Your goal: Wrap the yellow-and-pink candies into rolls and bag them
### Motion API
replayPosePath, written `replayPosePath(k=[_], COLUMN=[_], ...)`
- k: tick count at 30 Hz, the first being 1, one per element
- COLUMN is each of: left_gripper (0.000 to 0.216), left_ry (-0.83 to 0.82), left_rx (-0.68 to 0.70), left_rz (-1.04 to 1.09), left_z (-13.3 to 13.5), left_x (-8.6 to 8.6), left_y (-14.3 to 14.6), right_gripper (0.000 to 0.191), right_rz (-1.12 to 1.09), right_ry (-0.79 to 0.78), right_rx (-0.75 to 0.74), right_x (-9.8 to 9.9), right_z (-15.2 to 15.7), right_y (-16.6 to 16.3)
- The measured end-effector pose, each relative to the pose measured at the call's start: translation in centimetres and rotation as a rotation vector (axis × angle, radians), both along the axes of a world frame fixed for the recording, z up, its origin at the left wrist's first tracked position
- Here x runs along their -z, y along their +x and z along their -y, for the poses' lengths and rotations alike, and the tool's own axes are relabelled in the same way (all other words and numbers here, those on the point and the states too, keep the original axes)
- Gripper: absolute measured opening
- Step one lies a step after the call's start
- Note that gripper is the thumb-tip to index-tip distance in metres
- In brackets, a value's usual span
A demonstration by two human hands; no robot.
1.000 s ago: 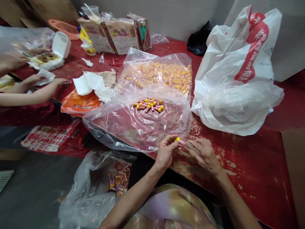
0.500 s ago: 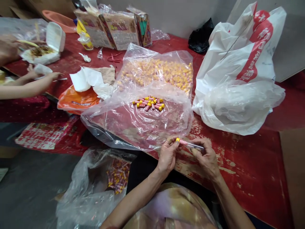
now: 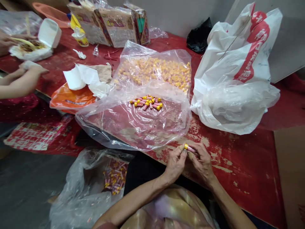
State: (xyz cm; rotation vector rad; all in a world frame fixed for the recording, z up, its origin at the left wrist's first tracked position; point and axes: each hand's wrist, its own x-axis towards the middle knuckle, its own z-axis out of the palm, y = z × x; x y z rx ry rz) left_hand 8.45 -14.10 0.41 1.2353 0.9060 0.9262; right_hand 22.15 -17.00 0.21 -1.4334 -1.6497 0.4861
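Pinching yellow-capped tube [image 3: 189, 148], both hands' fingertips [image 3: 183, 150] closed

A small pink tube with a yellow cap [image 3: 188, 148] lay nearly level, cap end pointing left. It sat pinched between the fingertips of both hands, just above the worn red tabletop's near edge.

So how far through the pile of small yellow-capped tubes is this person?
Done: a batch of pink yellow-capped tubes sits in the clear plastic bag by the knee. In hand: left hand and right hand pinch one yellow-capped tube. Left: the small loose heap and the big clear bagful behind.
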Motion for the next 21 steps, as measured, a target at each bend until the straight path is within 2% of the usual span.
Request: replayPosePath(k=[3, 5, 9, 13, 17, 21], left_gripper=[0.029, 0.03, 0.033, 0.025, 0.022, 0.023], left_ry=[0.124, 0.198, 0.179, 0.093, 0.009, -0.032], left_rx=[0.191, 0.263, 0.152, 0.144, 0.095, 0.13], left_rz=[-0.12, -0.193, -0.266, -0.239, -0.182, -0.133], left_z=[-0.3, -0.5, -0.9, -1.2, -1.4, -1.5], left_x=[0.7, 1.1, 1.4, 1.7, 2.4, 2.7], left_y=[0.5, 0.7, 0.3, 0.0, 0.7, 1.1], right_gripper=[0.018, 0.02, 0.028, 0.015, 0.007, 0.011], right_rz=[0.057, 0.176, 0.502, 0.716, 0.749, 0.648], right_ry=[-0.189, -0.291, -0.331, -0.375, -0.446, -0.377], right_rx=[-0.1, -0.181, -0.105, -0.102, -0.116, -0.074], right_x=[-0.8, -1.0, 0.1, 1.5, 1.4, 0.3], right_z=[0.8, 1.4, 2.1, 1.9, 1.3, 0.8], right_y=[2.3, 4.2, 7.0, 7.2, 7.1, 6.5])
